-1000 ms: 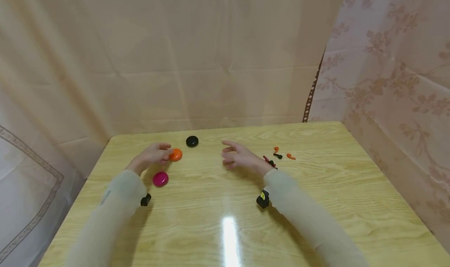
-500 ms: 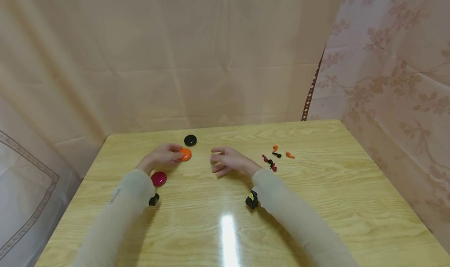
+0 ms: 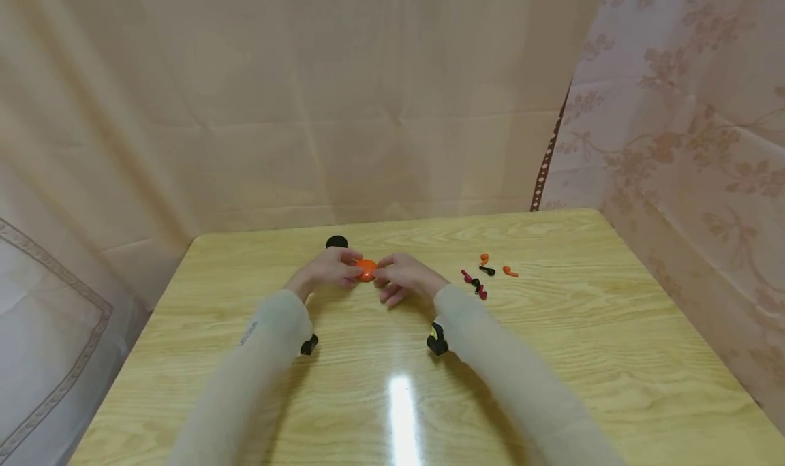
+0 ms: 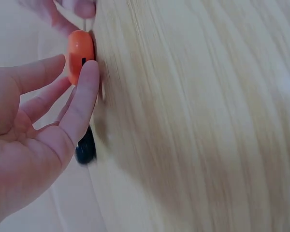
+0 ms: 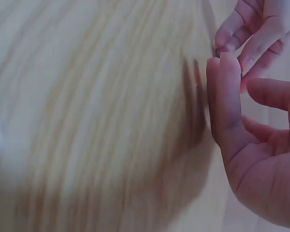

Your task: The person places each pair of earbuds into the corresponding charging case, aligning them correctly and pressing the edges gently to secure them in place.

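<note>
My left hand (image 3: 331, 268) pinches a round, glossy orange earbud case (image 3: 366, 270) between thumb and fingers, close over the table. In the left wrist view the case (image 4: 80, 55) stands edge-on with a small dark slot on its side. From the other side comes my right hand (image 3: 405, 277), its fingertips right at the case's edge. The right wrist view shows that hand's fingers (image 5: 227, 96) nearly straight, hiding most of the case. A round black case (image 3: 336, 241) lies just behind my left hand, partly covered by it. The magenta case is hidden behind my left arm.
Loose earbuds lie right of my right hand: orange ones (image 3: 510, 272), black ones (image 3: 487, 270) and magenta ones (image 3: 467, 276). The wooden table (image 3: 552, 357) ends at the back before a beige curtain (image 3: 368, 112). Each wrist carries a small black camera (image 3: 437, 341).
My left hand has taken hold of the orange case and carried it right to the middle. My right hand has moved left to meet it. The magenta case has gone behind my left arm.
</note>
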Available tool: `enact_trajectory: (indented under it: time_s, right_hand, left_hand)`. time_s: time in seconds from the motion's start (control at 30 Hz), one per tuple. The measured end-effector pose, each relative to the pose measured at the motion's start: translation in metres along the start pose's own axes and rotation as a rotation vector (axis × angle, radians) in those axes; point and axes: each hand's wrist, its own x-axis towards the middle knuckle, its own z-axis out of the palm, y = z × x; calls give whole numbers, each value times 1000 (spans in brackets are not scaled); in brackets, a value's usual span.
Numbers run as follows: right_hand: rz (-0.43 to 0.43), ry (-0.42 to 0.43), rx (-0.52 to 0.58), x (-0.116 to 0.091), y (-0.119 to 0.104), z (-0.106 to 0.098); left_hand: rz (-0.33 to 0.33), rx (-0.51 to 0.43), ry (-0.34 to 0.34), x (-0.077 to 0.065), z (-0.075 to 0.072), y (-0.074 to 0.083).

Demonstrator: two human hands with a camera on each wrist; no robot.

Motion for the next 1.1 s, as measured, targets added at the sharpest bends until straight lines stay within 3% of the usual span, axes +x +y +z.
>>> enact_trajectory:
  time_s: [0.23, 0.43, 0.57, 0.67, 0.8, 1.1]
  right_hand:
    - [13, 65, -29, -8, -1, -16]
    - [7, 86, -67, -7, 0, -18]
    - [-19, 130, -156, -3, 2, -21]
    - [-48, 179, -292, -1, 6, -22]
    - [-89, 218, -428, 2, 10, -22]
    - [-161, 198, -489, 6, 6, -20]
  left_hand:
    - [8, 35, -18, 12, 20, 18]
    - [-38, 47, -24, 22, 27, 18]
    - [-30, -22, 1, 27, 32, 15]
    - [-14, -44, 12, 27, 38, 14]
    - [-9, 2, 36, 24, 43, 15]
    - [-15, 95, 109, 19, 43, 18]
